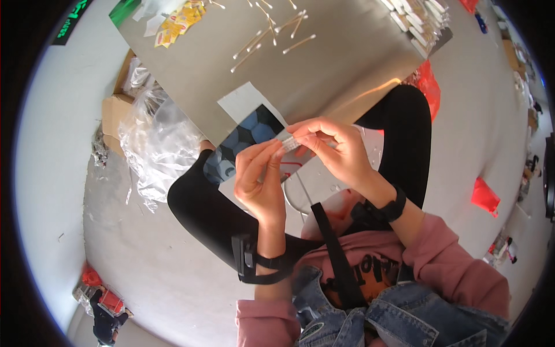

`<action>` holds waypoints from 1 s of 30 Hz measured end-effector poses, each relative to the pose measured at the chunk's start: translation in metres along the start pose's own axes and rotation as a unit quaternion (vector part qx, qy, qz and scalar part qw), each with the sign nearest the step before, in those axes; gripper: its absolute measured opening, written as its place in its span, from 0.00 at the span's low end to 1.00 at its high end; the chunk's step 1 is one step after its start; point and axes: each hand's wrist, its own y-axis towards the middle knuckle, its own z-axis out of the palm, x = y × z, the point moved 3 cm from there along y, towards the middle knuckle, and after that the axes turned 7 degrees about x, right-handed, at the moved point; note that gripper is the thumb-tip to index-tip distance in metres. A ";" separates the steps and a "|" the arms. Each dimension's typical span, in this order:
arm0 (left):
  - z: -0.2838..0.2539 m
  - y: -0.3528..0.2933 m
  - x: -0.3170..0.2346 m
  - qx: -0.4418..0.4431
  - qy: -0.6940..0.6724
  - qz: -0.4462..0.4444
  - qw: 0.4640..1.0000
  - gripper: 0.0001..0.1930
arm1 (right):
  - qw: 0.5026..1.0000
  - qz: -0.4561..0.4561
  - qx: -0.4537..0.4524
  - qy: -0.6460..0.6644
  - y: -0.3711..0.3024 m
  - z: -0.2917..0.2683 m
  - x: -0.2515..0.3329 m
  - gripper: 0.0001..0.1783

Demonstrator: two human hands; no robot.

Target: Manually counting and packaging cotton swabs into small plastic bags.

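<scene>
My left hand point(258, 178) and my right hand point(340, 149) meet in front of me, fingertips pinched on opposite ends of a small clear-and-whitish packet point(291, 143). Its contents are too small to make out. Beneath the hands is a sheet with a dark blue-grey hexagon pattern point(247, 135), partly hidden by my fingers. A white card point(240, 99) lies beside it at the table's near edge. Farther off, several loose cotton swabs point(270, 36) are scattered on the table point(324, 75).
Yellow-and-white packets point(180, 24) lie at the table's far left, and a pile of slim white packets point(417, 22) at the far right. Left of the table, clear plastic bags point(159, 141) spill by a cardboard box point(114, 118). A red bag point(485, 197) is on the floor at right.
</scene>
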 end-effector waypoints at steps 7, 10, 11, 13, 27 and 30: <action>-0.002 0.000 0.003 0.056 -0.007 -0.001 0.998 0.07 | 1.000 0.004 -0.004 -0.007 -0.004 -0.005 -0.005 0.08; 0.001 0.001 -0.005 0.084 -0.023 -0.006 0.996 0.10 | 0.999 0.030 0.004 -0.013 -0.006 -0.006 0.003 0.08; 0.003 0.002 -0.007 0.090 -0.026 -0.007 0.996 0.12 | 0.999 0.040 0.014 -0.014 -0.007 -0.006 0.005 0.08; 0.005 0.004 -0.006 0.097 -0.037 -0.009 0.995 0.12 | 0.999 0.005 0.017 -0.030 -0.005 -0.005 0.003 0.07; 0.009 0.007 -0.012 0.037 0.096 0.099 0.990 0.10 | 0.948 -0.199 -0.021 -0.246 0.007 -0.005 0.009 0.07; 0.003 0.005 -0.016 0.030 0.114 0.123 0.985 0.09 | 0.937 -0.228 0.011 -0.266 0.001 -0.003 0.023 0.05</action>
